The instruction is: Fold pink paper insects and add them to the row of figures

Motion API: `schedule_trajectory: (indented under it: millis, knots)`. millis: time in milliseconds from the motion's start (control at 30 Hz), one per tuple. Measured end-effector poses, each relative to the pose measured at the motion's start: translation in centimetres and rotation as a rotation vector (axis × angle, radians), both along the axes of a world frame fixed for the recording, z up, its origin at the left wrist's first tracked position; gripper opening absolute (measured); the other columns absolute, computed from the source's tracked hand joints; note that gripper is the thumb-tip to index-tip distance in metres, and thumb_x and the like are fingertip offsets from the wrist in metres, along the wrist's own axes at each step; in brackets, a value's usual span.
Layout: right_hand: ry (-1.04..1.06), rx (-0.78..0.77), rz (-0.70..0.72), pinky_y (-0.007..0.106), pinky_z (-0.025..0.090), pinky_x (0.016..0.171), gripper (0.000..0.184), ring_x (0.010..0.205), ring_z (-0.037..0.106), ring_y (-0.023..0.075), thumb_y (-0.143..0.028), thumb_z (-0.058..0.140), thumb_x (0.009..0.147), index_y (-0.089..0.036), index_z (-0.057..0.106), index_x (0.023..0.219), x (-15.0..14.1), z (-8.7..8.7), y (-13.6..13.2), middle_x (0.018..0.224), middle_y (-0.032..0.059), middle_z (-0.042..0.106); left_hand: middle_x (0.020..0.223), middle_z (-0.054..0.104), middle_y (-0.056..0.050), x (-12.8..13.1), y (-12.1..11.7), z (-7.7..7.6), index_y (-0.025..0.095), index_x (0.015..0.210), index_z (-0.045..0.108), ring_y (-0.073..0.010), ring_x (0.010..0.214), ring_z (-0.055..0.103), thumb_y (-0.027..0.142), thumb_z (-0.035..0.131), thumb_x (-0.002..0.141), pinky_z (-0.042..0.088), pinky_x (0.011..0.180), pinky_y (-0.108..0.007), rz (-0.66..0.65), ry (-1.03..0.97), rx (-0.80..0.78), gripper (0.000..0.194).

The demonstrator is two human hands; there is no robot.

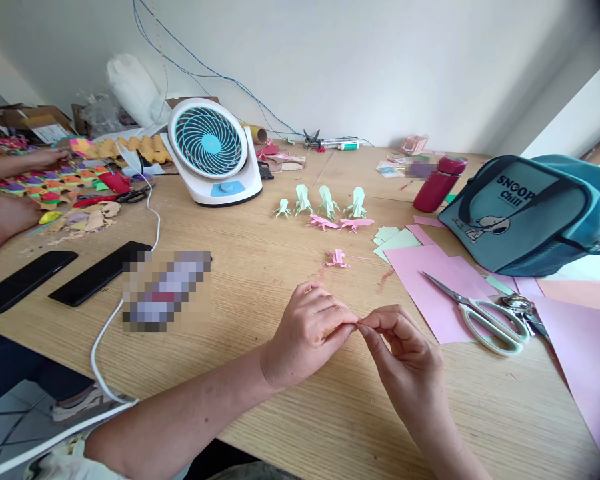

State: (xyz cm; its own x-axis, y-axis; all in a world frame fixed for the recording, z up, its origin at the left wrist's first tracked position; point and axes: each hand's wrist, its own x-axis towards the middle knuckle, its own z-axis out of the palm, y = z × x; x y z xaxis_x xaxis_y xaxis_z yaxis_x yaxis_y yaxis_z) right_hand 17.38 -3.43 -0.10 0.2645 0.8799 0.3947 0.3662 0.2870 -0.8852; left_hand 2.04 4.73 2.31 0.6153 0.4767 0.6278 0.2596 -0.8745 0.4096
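Note:
My left hand and my right hand meet over the front of the table, fingertips pinched together. Whatever lies between them is almost wholly hidden; only a tiny reddish sliver shows at the tips. Just beyond the hands stands a small pink folded-paper insect. Farther back are two more pink paper insects, one of them with long wings. Behind these, several pale green paper insects stand in a row.
White-handled scissors lie on pink paper sheets at right, beside a teal bag and red bottle. A fan, phones and white cable occupy the left. Another person's hands work among coloured pieces.

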Motion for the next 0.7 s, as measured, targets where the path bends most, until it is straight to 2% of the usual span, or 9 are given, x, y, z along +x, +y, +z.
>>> schedule_trajectory:
  millis: [167, 533, 600, 700]
  knots:
    - [-0.055, 0.001, -0.007, 0.030, 0.046, 0.071, 0.008, 0.079, 0.057, 0.0157, -0.023, 0.060, 0.093, -0.024, 0.060, 0.085, 0.05, 0.36, -0.19, 0.084, 0.0005, 0.058, 0.083, 0.072, 0.001, -0.02, -0.06, 0.05, 0.019, 0.086, 0.065, -0.0144, 0.080, 0.061, 0.016, 0.059, 0.091, 0.039, 0.086, -0.035, -0.017, -0.005, -0.025, 0.009]
    - [0.032, -0.011, -0.026, 0.029, 0.043, 0.065, 0.011, 0.070, 0.053, 0.0141, -0.026, 0.067, 0.089, -0.024, 0.061, 0.080, 0.14, -0.32, -0.03, 0.075, -0.0017, 0.056, 0.082, 0.071, 0.001, 0.09, 0.01, 0.04, 0.019, 0.085, 0.064, -0.0145, 0.079, 0.060, 0.016, 0.058, 0.092, 0.040, 0.088, -0.035, -0.026, -0.049, -0.081, 0.010]
    - [0.078, 0.002, -0.021, 0.028, 0.042, 0.065, 0.011, 0.070, 0.052, 0.0142, -0.025, 0.067, 0.089, -0.023, 0.062, 0.080, 0.13, -0.11, 0.05, 0.075, -0.0014, 0.056, 0.086, 0.072, 0.000, 0.04, 0.04, 0.14, 0.020, 0.092, 0.065, -0.0154, 0.082, 0.061, 0.020, 0.060, 0.092, 0.041, 0.092, -0.036, -0.039, -0.070, -0.129, 0.005]
    - [0.247, 0.031, -0.040, 0.026, 0.041, 0.063, 0.009, 0.070, 0.050, 0.0138, -0.027, 0.069, 0.087, -0.023, 0.064, 0.080, 0.21, 0.22, 0.27, 0.074, -0.0016, 0.055, 0.103, 0.071, -0.004, -0.09, 0.19, 0.25, 0.021, 0.113, 0.062, -0.0185, 0.097, 0.062, 0.028, 0.062, 0.091, 0.042, 0.099, -0.039, -0.041, -0.136, -0.264, 0.023]
